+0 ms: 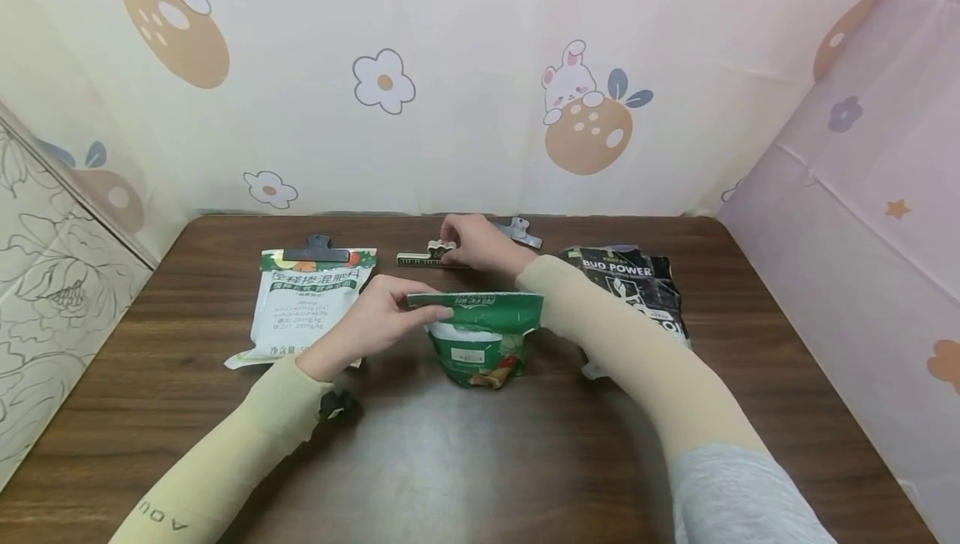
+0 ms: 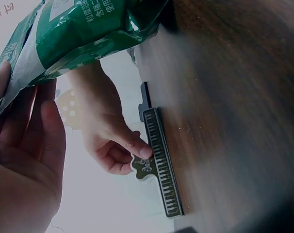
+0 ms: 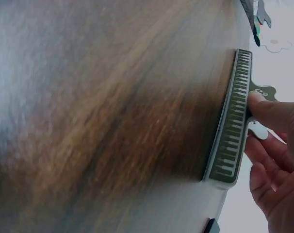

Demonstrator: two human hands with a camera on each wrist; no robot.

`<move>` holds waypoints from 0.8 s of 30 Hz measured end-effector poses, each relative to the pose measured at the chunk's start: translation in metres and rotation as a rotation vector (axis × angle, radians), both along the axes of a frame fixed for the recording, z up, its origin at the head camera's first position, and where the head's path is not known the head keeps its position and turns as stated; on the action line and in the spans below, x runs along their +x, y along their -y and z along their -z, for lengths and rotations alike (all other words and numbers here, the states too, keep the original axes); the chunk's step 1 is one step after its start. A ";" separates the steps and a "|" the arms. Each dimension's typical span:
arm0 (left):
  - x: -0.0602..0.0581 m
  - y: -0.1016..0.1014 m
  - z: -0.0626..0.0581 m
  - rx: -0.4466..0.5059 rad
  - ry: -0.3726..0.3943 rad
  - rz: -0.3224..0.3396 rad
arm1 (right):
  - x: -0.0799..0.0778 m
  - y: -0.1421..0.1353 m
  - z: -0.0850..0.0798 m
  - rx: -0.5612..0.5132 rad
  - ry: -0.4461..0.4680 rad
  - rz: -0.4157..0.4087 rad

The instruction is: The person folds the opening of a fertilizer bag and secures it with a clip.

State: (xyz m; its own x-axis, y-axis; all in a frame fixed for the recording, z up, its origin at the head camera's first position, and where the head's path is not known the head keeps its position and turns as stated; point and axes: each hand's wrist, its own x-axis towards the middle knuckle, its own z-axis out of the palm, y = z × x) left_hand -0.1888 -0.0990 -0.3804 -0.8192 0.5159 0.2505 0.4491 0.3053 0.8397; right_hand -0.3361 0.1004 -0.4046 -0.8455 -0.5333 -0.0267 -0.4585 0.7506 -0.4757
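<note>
We see the left hand (image 1: 378, 319) pinching the left end of the top of a green bag (image 1: 480, 352), thumb in front and fingers behind; the bag is upright about midway between the table's left and right edges. Near the back edge of the table (image 1: 465, 477), the right hand (image 1: 483, 244) is closed on the handle of a clip (image 1: 420, 260) with a piano-key pattern, held between thumb and fingers, and we find it well apart from the bag. Just beyond that hand, by the same edge, we see a grey clip (image 1: 521, 232). Toward the back left corner is a white bag (image 1: 300, 306) with a black clip (image 1: 317, 254) on its top; toward the back right corner is a black bag (image 1: 633, 286), partly hidden by the right sleeve (image 1: 637, 352).
</note>
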 end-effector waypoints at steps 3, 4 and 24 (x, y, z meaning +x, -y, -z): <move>0.000 0.000 0.000 -0.015 0.009 0.018 | -0.001 -0.002 0.001 -0.030 0.043 0.024; 0.000 0.000 0.000 -0.021 0.013 0.023 | 0.000 -0.003 0.001 -0.029 0.049 0.026; 0.000 0.000 0.005 -0.035 0.096 0.057 | 0.014 -0.033 -0.023 -0.139 0.048 0.061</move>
